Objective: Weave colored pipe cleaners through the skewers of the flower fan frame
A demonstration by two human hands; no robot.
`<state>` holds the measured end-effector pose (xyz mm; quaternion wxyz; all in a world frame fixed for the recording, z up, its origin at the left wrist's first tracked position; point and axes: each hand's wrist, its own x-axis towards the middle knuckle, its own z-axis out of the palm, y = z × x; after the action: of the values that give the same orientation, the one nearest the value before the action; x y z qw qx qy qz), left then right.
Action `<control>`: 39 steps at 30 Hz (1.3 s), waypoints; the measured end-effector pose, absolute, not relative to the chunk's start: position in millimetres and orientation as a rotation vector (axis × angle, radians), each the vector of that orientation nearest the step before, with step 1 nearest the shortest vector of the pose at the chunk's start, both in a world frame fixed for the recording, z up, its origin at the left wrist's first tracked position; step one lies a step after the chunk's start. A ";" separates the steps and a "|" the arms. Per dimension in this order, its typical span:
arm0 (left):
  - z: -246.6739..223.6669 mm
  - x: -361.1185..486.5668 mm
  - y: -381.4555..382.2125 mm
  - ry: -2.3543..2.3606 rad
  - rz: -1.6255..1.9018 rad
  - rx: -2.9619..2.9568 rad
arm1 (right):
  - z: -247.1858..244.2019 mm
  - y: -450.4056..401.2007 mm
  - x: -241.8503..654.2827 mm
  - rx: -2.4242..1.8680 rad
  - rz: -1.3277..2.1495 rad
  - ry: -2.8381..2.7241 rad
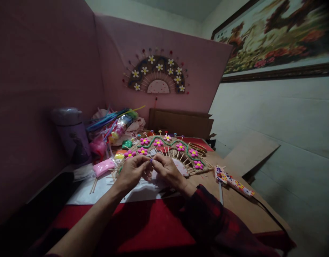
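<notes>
My left hand [132, 172] and my right hand [168, 170] meet at the fingertips in the middle of the view. Between them they pinch a tiny purple piece [151, 160], mostly hidden by the fingers. Just beyond my hands lies a fan-shaped craft [186, 151] with pink flowers, a wavy green line and thin sticks topped with small coloured balls. My hands cover part of its lower left. A pink clay packet [104, 167] is on the white sheet [85, 191] left of my left hand.
A patterned glue gun [232, 182] with a dark cord is at the right. Bagged clay and pipe cleaners [108, 119] are piled at the back left, beside a purple flask [72, 137]. A cardboard box [180, 123] stands behind; another fan [158, 73] hangs above.
</notes>
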<state>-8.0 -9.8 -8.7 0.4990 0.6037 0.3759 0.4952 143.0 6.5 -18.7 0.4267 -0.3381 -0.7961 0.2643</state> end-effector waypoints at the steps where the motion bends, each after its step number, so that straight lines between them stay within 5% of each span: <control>1: -8.1 -8.5 -10.0 0.912 1.189 1.461 | -18.3 6.1 143.2 -0.845 0.658 -1.993; 23: -21.2 -3.0 -11.0 1.138 1.308 1.698 | -28.1 3.1 134.2 -0.930 0.483 -1.977; 30: -14.7 -3.7 -9.1 0.892 1.311 1.359 | -23.4 4.3 138.5 -0.901 0.631 -1.917; 39: -11.7 -4.5 -7.9 0.839 1.341 1.202 | -20.4 2.5 134.0 -0.969 0.420 -2.026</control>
<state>-4.5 -7.9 -11.7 0.5459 0.5070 0.3540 0.5654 134.0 2.5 -20.4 0.4156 -0.3858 -0.8065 0.1673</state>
